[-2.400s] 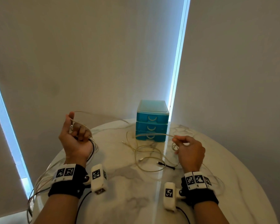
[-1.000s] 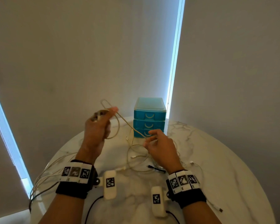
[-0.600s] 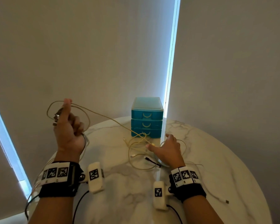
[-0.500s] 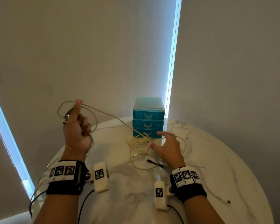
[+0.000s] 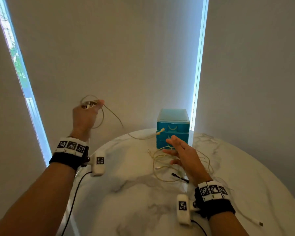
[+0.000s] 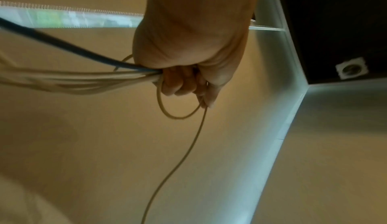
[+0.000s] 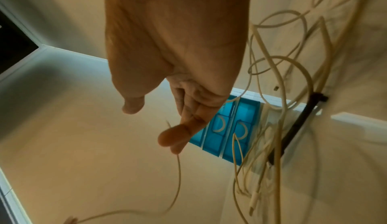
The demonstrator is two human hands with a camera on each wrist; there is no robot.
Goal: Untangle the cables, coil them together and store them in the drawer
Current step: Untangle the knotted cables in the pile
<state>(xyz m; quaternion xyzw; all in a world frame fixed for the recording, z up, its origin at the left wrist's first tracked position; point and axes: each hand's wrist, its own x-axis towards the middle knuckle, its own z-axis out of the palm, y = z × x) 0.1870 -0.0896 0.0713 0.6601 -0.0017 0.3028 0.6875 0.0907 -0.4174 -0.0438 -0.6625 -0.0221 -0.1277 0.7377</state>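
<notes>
Change: since half a second ago the right hand has let go of the strand and lifted with fingers spread, while the cable end has swung up in front of the drawer unit.
Left hand (image 5: 85, 116): raised off the left of the surface, fingers curled tight round a bundle of cables (image 6: 79, 80); one small loop (image 6: 178, 110) hangs below the fist in the left wrist view.
Bundle direction: its strands leave the fist to the left in the left wrist view, one dark cable (image 6: 62, 45) among the pale ones.
Free strand (image 5: 116, 118): runs from the left hand's thumb down and rightward, long axis slanting toward the drawer unit, sagging low over the surface's far edge; its plug end (image 5: 161, 130) is in the air, pointing up and right before the top drawer.
Right hand (image 5: 184, 155): open, fingers straight and spread, holding nothing, poised above the tangle just before the drawer unit.
Tangle (image 5: 163, 166): pale loops lying loose on the surface under and beside the right hand, with a black plug (image 5: 180, 178) pointing left.
Drawer unit (image 5: 173, 128): blue, three drawers, all closed, at the far edge of the surface.
Surface (image 5: 134, 201): round, white marble.
Stray white plug (image 5: 260, 223): near the right edge.
</notes>
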